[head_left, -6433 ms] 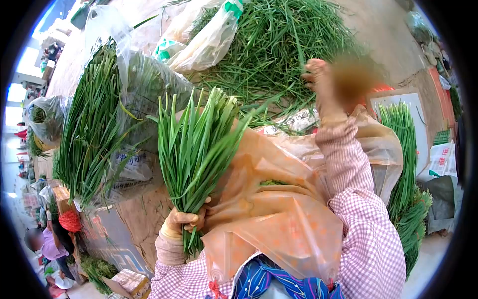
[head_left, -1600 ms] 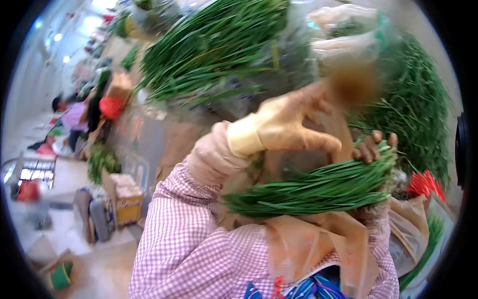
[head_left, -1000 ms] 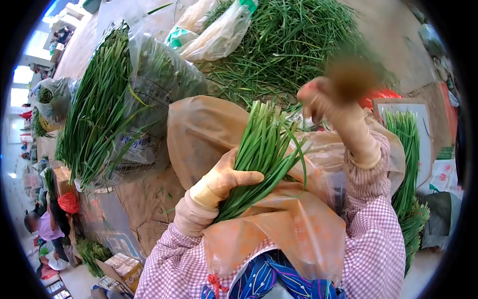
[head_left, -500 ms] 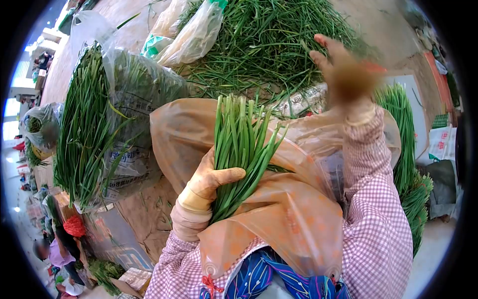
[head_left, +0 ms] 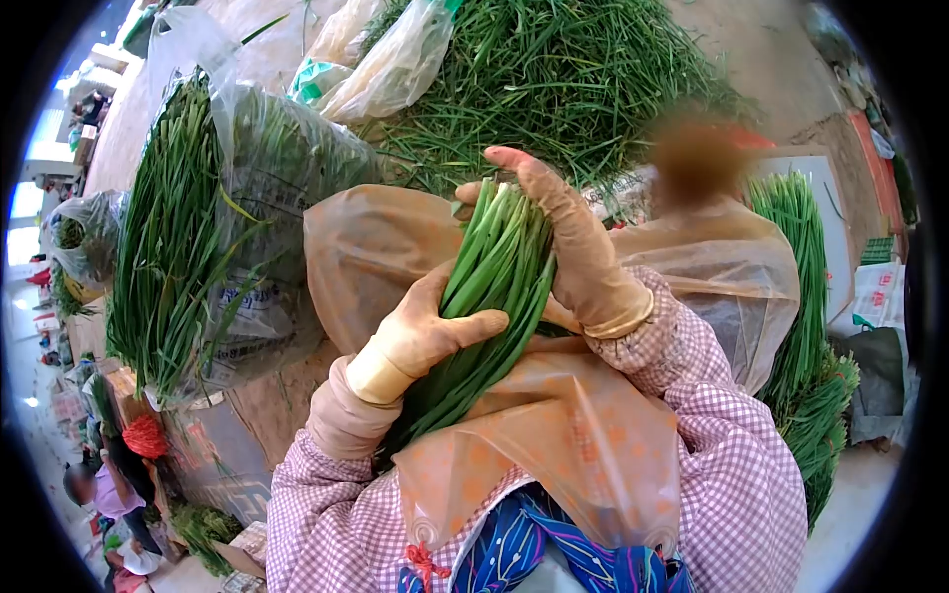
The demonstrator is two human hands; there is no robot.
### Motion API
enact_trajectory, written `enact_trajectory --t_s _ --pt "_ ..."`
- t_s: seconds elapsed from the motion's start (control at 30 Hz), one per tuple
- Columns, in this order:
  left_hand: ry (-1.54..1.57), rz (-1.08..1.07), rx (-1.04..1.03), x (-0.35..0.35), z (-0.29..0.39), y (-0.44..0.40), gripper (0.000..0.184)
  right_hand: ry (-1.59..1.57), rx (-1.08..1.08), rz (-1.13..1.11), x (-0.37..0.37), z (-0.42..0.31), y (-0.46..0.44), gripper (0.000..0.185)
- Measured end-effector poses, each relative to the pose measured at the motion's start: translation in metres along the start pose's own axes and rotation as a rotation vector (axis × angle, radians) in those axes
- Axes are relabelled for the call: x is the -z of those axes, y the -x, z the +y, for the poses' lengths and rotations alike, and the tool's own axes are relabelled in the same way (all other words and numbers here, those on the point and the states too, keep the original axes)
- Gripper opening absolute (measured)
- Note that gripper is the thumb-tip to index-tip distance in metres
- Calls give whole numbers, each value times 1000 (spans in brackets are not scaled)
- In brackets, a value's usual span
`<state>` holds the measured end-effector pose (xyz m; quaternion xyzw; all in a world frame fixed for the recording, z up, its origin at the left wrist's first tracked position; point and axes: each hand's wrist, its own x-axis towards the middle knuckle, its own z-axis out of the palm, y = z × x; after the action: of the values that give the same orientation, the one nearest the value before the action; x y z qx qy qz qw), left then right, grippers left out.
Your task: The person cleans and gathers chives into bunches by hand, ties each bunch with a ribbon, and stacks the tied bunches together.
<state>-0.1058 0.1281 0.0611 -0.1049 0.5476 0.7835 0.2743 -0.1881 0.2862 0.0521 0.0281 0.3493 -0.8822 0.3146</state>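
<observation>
A bunch of garlic chives [head_left: 494,267] slants over my lap, its pale cut ends up and its leaves running down toward my body. My left hand [head_left: 430,321], in a worn beige glove, wraps around the middle of the bunch with the thumb across the front. Around the upper end curls my gloved right hand [head_left: 583,247], its thumb raised beside the cut ends and other fingers partly hidden behind the stems. The reddish tip of that thumb shows bare of the glove. An orange-patterned translucent plastic apron [head_left: 554,425] covers my lap beneath the bunch.
A large loose heap of garlic chives [head_left: 583,79] lies ahead, beside crumpled plastic bags [head_left: 395,59]. To the left stands a big plastic bag [head_left: 287,148] packed with chives. More bundles [head_left: 791,267] stand along my right. A person [head_left: 119,484] is at the far lower left.
My right hand has come down and left from above the heap to the top of the bunch. In my left hand, the bunch has shifted slightly and its stems sit closer together.
</observation>
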Motion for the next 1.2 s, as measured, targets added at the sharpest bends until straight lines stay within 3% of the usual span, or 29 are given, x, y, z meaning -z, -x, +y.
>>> enact_trajectory --t_s 0.13,0.2,0.33,0.47,0.5,0.53,0.67,0.73,0.8,0.87,0.9,0.97,1.0,1.07,1.13,1.2 --pt "72 -126 64 3 5 4 62 -87 -97 -141 15 -1 2 37" --pt "409 -179 154 7 1 4 64 -89 -110 -136 20 -3 6 36" --pt "327 -87 151 1 -5 -2 63 108 -118 -160 32 -19 3 41" --pt "262 -77 70 -1 -12 -5 59 701 467 89 54 -55 -5 41" --pt "236 -44 55 -4 -9 -4 58 831 522 152 43 -63 6 29" --pt "211 -9 40 -7 -8 -3 57 830 518 147 39 -64 12 29" --pt "150 62 25 -9 -22 -8 58 847 554 8 24 -60 10 19" --pt "92 80 -6 -10 -25 -10 59 1333 711 -287 8 -66 -8 22" --pt "43 103 -3 -10 -28 -9 61 1774 640 -453 -5 -60 -19 36" --pt "-133 136 -44 -5 -38 -10 64 2172 145 -620 -30 -59 -24 31" --pt "-185 143 -55 -4 -39 -11 69 2170 142 -626 -32 -56 -30 31" --pt "-180 146 -45 -2 -40 -11 70 1943 -62 -926 -32 -53 -44 28" --pt "-182 144 -36 -1 -40 -11 71 1944 -71 -937 -29 -50 -46 28" --pt "-197 151 -16 3 -41 -10 72 1645 81 -794 -18 -46 -48 19" --pt "-217 153 1 5 -41 -12 72 1484 -10 -750 -17 -48 -47 17" --pt "-105 83 -95 4 -41 -13 72 1129 -225 -400 -22 -57 -41 19"
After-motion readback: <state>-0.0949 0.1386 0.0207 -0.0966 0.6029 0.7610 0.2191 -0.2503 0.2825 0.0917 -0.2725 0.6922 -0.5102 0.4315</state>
